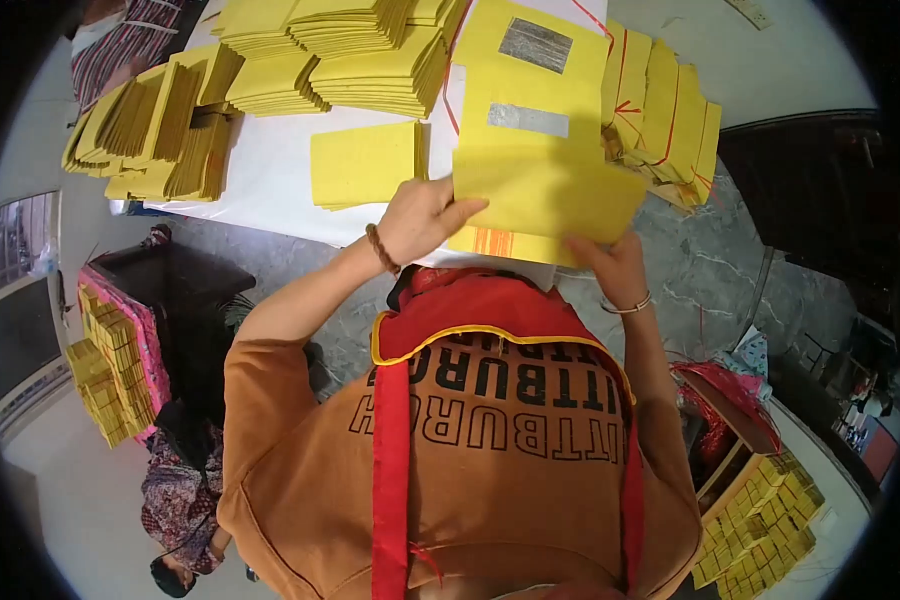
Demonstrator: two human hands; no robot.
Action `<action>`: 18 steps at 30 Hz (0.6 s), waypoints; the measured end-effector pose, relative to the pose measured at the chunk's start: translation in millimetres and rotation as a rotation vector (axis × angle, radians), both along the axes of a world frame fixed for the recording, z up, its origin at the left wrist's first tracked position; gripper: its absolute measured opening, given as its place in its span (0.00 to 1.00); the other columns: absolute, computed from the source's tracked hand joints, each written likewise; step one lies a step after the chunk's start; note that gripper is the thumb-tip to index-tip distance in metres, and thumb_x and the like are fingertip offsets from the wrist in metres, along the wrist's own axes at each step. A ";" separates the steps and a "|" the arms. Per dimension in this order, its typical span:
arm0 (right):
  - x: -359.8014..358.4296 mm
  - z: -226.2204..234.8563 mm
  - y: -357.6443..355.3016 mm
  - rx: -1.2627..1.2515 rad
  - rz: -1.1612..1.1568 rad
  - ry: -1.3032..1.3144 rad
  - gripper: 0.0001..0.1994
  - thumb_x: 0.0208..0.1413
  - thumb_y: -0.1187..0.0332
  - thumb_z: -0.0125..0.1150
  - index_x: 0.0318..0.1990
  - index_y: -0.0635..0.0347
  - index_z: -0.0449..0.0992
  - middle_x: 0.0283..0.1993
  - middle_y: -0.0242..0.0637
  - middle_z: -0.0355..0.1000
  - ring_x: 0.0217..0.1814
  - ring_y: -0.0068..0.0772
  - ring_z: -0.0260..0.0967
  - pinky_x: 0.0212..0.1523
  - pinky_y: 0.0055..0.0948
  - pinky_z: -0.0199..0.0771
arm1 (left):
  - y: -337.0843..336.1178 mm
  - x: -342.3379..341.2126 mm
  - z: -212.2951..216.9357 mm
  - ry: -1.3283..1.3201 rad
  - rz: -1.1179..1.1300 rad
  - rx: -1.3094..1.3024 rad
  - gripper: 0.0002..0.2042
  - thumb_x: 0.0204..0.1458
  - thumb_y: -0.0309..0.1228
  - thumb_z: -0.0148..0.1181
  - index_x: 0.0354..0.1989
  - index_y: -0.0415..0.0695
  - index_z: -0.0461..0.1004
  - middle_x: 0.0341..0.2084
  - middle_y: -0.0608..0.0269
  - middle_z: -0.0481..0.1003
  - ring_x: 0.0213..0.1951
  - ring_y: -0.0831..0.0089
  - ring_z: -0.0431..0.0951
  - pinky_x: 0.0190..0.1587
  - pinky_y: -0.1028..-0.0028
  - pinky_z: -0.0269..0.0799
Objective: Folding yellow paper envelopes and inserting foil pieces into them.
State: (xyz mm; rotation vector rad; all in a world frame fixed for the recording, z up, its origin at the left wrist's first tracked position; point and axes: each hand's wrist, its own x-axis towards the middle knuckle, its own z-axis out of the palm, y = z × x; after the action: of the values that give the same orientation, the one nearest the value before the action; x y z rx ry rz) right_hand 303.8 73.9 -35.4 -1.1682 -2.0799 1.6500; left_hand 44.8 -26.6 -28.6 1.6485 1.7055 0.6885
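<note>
A: Ok, looking down over the person's chest — left hand [422,218] has its fingers curled onto the near-left edge of a fanned batch of yellow paper sheets with silver foil squares [540,150].

B: And the right hand [610,262]?

A: It's under the batch's near-right corner, fingers closed on the bottom edge, thumb tucked up behind the paper. So both hands grip the same batch, held just above the white table top [270,170], near its front edge.

B: What's round it?

A: Just left of the batch, a small flat pile of plain yellow sheets [368,165]. Further back, several taller yellow stacks [370,60]. Far left, a ridge of folded yellow bundles [160,130]. To the right, more yellow sheets marked with red lines [665,120], standing tilted.

B: So how does one do this bit well?

A: My read — the sheets look thin and slippery, so the grip wants to be light but even on both sides. Pinch too hard w/ the left and the fan bunches up; too loose on the right and the bottom sheets slide out toward the lap.

B: Anything else?

A: Keep the batch low over the table so any slip lands flat, and square the edges against the top. Also mind the small pile beside it — it's close enough for a sweep of the left wrist to knock it askew, imo.
</note>
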 end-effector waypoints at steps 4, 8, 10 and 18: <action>-16.4 0.3 0.9 0.009 -0.161 0.110 0.17 0.50 0.67 0.61 0.48 0.62 0.72 0.42 0.37 0.74 0.41 0.25 0.72 0.37 0.29 0.71 | 16.2 -3.0 -20.9 -0.381 0.226 -0.143 0.15 0.49 0.36 0.60 0.24 0.34 0.71 0.12 0.62 0.66 0.16 0.76 0.63 0.20 0.73 0.61; -26.1 9.1 0.0 -0.111 -0.351 0.384 0.19 0.50 0.70 0.60 0.50 0.64 0.71 0.43 0.38 0.74 0.42 0.22 0.70 0.41 0.23 0.70 | 18.4 -4.6 -37.9 -0.486 0.243 -0.221 0.13 0.48 0.34 0.60 0.24 0.34 0.71 0.14 0.64 0.69 0.19 0.80 0.65 0.23 0.75 0.62; -25.5 2.8 1.4 -0.114 -0.383 0.440 0.19 0.50 0.71 0.60 0.51 0.64 0.70 0.43 0.39 0.74 0.42 0.22 0.70 0.41 0.21 0.70 | 20.0 -4.1 -36.8 -0.511 0.238 -0.223 0.12 0.48 0.33 0.60 0.25 0.34 0.71 0.16 0.65 0.70 0.21 0.81 0.65 0.24 0.76 0.63; -27.5 -6.3 1.5 0.052 -0.369 0.206 0.16 0.50 0.73 0.58 0.49 0.64 0.73 0.41 0.36 0.74 0.38 0.17 0.67 0.39 0.20 0.69 | 28.0 -2.0 -12.9 -0.745 0.279 -0.324 0.18 0.48 0.24 0.57 0.46 0.35 0.61 0.28 0.62 0.73 0.26 0.80 0.71 0.28 0.78 0.66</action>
State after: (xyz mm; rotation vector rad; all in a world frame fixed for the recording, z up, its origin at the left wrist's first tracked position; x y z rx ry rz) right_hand 276.3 75.3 -41.7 -1.2195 -1.6562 1.4631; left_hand 42.8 1.4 -41.6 0.7845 1.3926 0.9490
